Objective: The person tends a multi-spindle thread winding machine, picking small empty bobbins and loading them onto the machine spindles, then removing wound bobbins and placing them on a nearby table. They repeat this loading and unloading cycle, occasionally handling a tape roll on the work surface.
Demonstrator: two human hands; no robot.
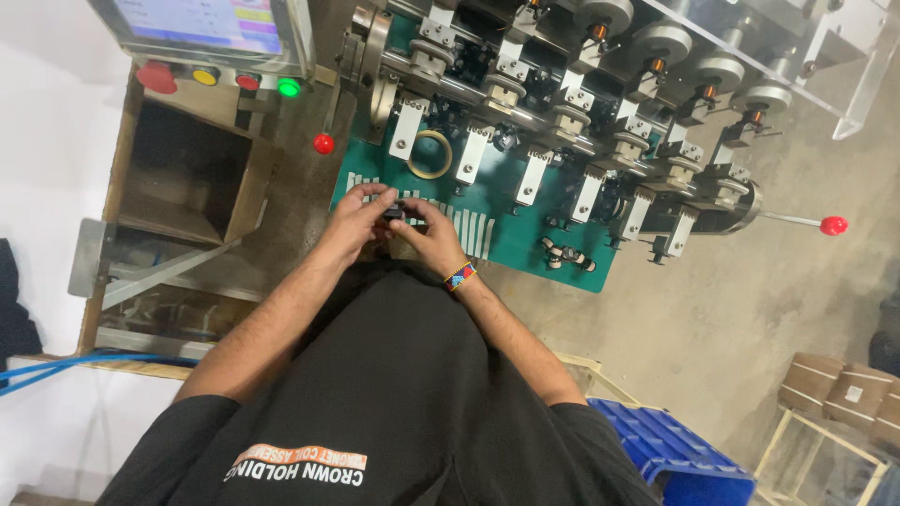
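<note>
**Both hands pinching a tiny black part at the winder**

Person's left hand [352,220] and right hand [427,236] are pinching a small dark part [394,214] between fingertips, just over the green surface [525,244]. It's looking easy to fumble onto the pale strips [464,225]. Farther back, the row of winding stations [600,141] is sitting close, so sleeves or fingers could snag.

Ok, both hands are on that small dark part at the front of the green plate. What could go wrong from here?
1. The small dark part is pinched only at the fingertips of the left hand and right hand; it could slip and drop onto the green plate.
2. The hands work close to the row of winding stations, so fingers might get caught if these move.
3. The red-knobbed lever stands near the left hand and could be bumped.
</note>
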